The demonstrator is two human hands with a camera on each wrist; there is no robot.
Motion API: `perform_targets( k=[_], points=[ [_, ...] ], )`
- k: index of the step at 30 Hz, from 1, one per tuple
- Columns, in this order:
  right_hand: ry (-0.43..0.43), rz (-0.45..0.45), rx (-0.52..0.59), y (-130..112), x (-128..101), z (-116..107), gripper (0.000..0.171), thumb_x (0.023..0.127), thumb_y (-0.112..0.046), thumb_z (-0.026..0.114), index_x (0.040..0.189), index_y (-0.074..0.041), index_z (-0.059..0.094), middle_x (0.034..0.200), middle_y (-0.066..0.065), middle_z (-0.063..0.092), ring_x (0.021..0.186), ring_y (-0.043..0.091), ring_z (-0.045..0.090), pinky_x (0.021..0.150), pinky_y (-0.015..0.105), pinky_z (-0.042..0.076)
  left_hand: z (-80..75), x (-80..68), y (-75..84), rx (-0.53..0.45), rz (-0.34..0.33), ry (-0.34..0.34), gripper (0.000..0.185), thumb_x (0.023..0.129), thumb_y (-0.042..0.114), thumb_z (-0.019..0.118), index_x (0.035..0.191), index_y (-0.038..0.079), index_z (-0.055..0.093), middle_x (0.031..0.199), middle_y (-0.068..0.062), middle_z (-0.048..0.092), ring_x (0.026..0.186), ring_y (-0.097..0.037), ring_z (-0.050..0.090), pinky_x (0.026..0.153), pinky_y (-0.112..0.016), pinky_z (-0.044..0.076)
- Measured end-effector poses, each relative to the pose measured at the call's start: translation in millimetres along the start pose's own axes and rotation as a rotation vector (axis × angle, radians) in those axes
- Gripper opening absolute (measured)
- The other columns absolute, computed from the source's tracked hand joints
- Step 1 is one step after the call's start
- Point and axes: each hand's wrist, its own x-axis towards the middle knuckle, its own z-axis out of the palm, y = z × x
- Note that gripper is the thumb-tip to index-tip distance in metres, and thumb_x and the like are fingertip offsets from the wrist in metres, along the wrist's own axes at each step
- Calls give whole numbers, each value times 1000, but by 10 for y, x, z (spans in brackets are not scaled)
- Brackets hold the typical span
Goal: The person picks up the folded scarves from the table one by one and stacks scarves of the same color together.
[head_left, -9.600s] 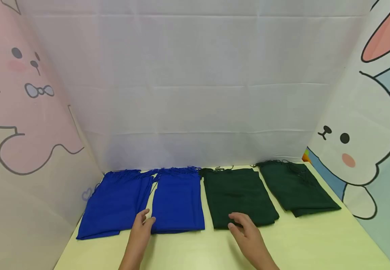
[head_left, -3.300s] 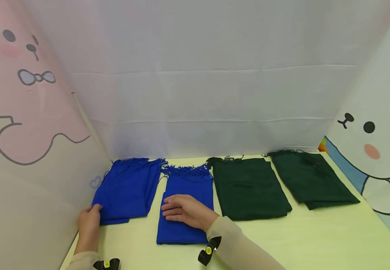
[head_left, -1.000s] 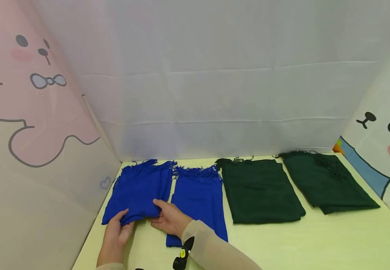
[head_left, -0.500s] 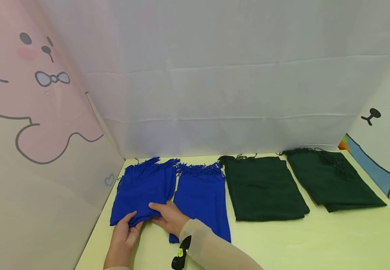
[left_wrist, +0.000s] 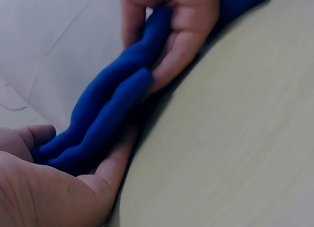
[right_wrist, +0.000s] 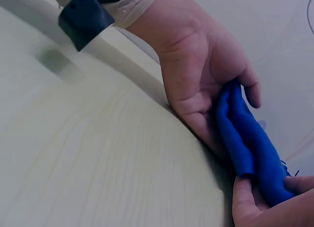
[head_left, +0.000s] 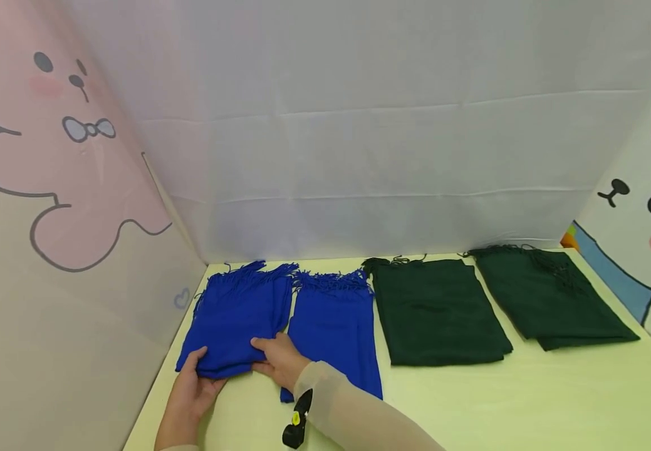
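Together, two bare hands pinch the near edge of a folded blue fringed scarf (head_left: 235, 319) at the left end of a pale yellow table (head_left: 443, 404). The left hand (head_left: 186, 394) grips just in from the near left corner, the right hand (head_left: 281, 361) near the right one, each with thumb above and fingers beneath. The cloth looks light, soft and limp, its layers apt to slip apart, so it is best held through all of them close to the corners. A second blue scarf (head_left: 331, 322) and two dark green scarves (head_left: 440, 313) lie to the right. Both wrist views reveal the edge as stacked, rounded folds; only the head view takes in the whole row.
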Motion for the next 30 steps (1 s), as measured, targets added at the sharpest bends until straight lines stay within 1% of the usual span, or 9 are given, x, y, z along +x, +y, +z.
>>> perform_targets(
  k=[2, 3, 5, 14, 20, 23, 27, 28, 30],
  points=[
    [6, 5, 1, 5, 2, 10, 90, 93, -2, 67, 154, 10, 3, 148, 45, 23, 129, 56, 42, 97, 55, 50, -61, -11, 72, -17, 3, 10, 78, 104, 40, 46, 160, 26, -7, 134, 2, 56, 108, -8, 63, 106, -31, 45],
    [10, 10, 2, 6, 1, 13, 89, 93, -2, 67, 155, 10, 3, 147, 45, 23, 129, 56, 43, 97, 55, 50, -84, -15, 105, -36, 4, 22, 75, 104, 41, 46, 160, 27, -3, 119, 6, 62, 98, -5, 64, 103, -30, 47],
    [14, 18, 12, 3, 5, 11, 88, 93, -1, 66, 155, 10, 3, 148, 45, 22, 129, 56, 43, 98, 56, 49, -110, -11, 159, -89, -3, 29, 73, 104, 41, 48, 159, 30, 2, 97, 12, 65, 94, -5, 64, 100, -28, 48],
    [-11, 28, 103, -35, 26, -20, 90, 93, 4, 65, 156, 8, 0, 149, 44, 22, 132, 57, 39, 102, 60, 45, -197, 63, 274, -235, -25, 64, 65, 103, 22, 53, 156, 32, 15, 94, 7, 68, 92, -8, 66, 99, -24, 48],
    [-27, 24, 111, -78, -25, -17, 92, 91, 4, 66, 156, 7, 1, 146, 43, 31, 128, 54, 45, 100, 59, 46, -238, 49, 272, -213, 2, 9, 78, 102, 11, 53, 159, 29, 3, 96, 9, 66, 96, -5, 64, 104, -21, 44],
    [-78, 37, 117, -122, -58, -5, 86, 92, 1, 67, 156, 8, 10, 140, 40, 42, 123, 52, 52, 99, 59, 47, -246, 1, 289, -274, -15, 19, 71, 101, 5, 53, 155, 31, 16, 98, 6, 66, 98, -5, 64, 103, -21, 45],
    [-189, 77, 143, -200, -58, -17, 69, 94, -5, 65, 151, 10, 28, 131, 33, 56, 120, 47, 57, 101, 58, 46, -233, -45, 312, -372, -49, 25, 53, 100, 0, 53, 142, 26, 32, 102, 1, 67, 102, -7, 64, 103, -22, 46],
    [-208, 83, 154, -217, -50, -30, 68, 95, -4, 64, 151, 9, 28, 130, 32, 57, 120, 46, 58, 102, 57, 46, -223, -46, 314, -379, -56, 22, 51, 99, 0, 53, 139, 25, 34, 103, 0, 67, 102, -8, 64, 102, -23, 46],
    [-220, 82, 169, -244, -26, -65, 73, 95, 1, 62, 154, 7, 19, 131, 31, 56, 122, 46, 56, 104, 57, 44, -196, -38, 311, -355, -62, 15, 46, 99, 1, 53, 137, 22, 36, 104, 0, 67, 102, -10, 64, 101, -25, 48]
  ],
)
